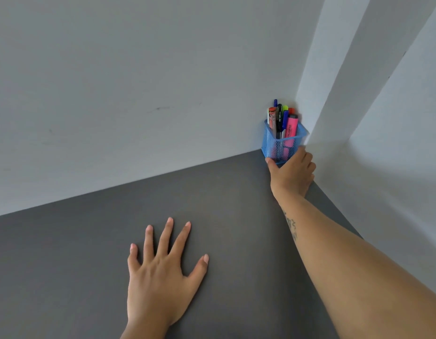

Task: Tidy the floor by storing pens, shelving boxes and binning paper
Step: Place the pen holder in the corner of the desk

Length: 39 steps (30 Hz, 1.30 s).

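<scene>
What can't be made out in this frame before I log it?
Head view:
- Holder base: covered by the right hand gripping it, so contact with the grey surface is unclear.
- Right fingertips: hidden behind the holder.
- Pens: lower ends veiled by mesh; most labels too small to read.
- Floor, boxes, paper, bin: outside the frame.
- Left hand: forearm cut off by the bottom edge.

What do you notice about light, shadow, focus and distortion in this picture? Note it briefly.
Head view: soft even light, no glare; faint shadow on the white wall beside the blue pen holder; left hand and right hand both sharp; wide-angle stretch enlarges the right forearm near the corner.
</scene>
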Motion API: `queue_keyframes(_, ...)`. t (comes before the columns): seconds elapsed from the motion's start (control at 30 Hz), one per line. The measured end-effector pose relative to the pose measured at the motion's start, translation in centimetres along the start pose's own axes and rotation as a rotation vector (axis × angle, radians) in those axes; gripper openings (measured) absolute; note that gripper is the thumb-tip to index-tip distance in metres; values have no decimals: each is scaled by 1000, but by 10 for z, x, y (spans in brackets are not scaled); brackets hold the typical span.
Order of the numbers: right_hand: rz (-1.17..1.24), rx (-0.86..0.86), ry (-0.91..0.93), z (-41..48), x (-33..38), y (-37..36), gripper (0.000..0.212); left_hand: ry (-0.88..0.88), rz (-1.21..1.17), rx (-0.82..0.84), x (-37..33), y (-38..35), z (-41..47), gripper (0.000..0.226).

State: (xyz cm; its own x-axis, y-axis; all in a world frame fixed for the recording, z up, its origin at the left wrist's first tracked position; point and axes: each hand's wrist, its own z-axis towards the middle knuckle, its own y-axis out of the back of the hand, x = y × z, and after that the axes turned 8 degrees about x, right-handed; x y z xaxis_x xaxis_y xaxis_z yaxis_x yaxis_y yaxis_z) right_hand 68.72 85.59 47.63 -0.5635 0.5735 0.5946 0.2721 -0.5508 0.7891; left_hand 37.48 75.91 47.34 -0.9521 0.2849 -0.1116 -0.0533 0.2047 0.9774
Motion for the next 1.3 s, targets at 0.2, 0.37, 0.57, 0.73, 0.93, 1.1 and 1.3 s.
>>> queue_keyframes(0.2, -54, 17, -16, 1, 2, -2, 72, -2, 6, 8, -1, 4, -2, 78)
queue_keyframes(0.37, -98, 50, -33, -1, 0, -2, 72, 6, 7, 5, -1, 5, -4, 79)
queue_keyframes(0.57, -194, 104, 97, -40, -7, 9, 55, 9, 13, 15, 0, 5, -2, 79)
queue_keyframes(0.73, -365, 358, 223, -93, -20, 30, 60, 6, 16, 26, -1, 4, -3, 79)
queue_keyframes(0.93, -463, 498, 277, -166, -36, 67, 64, 3, 12, 31, -1, 6, -1, 80)
queue_keyframes(1.1, -509, 512, 285, -263, -66, 110, 67, -3, 4, 40, -2, 4, -2, 80)
queue_keyframes(1.3, -463, 414, 219, -399, -82, 135, 68, -1, 13, 51, -3, 5, -5, 81)
